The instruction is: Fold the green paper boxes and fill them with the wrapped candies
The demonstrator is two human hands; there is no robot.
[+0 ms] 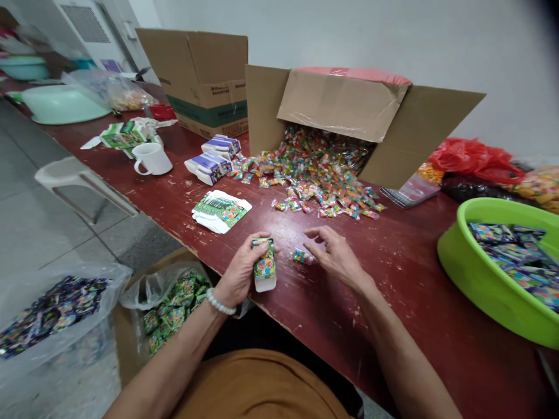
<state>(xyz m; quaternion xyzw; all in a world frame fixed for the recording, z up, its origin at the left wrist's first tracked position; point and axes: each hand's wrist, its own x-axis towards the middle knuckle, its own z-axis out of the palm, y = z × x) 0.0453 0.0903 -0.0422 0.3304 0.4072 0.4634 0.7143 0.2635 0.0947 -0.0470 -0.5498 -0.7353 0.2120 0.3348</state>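
Note:
My left hand (244, 265) is wrapped round a small green candy box (265, 265), which stands out over the near edge of the red table (332, 326) with its white end toward me. Just to the right, my right hand (329, 250) hovers with thumb and fingers apart, nothing between them. By its fingertips a wrapped candy packet (302, 256) lies on the table. Beyond my hands a fan of flat green cartons (222, 210) rests on the tabletop. A heap of wrapped candies (321, 169) spills from a tipped cardboard box (343, 99).
A white mug (151, 159) and purple-white cartons (209, 167) stand at the left. On the right is a green basin (489, 291) holding dark packets. Below the table edge are a box of green packets (179, 308), a clear bag (56, 308) and a white stool (82, 180).

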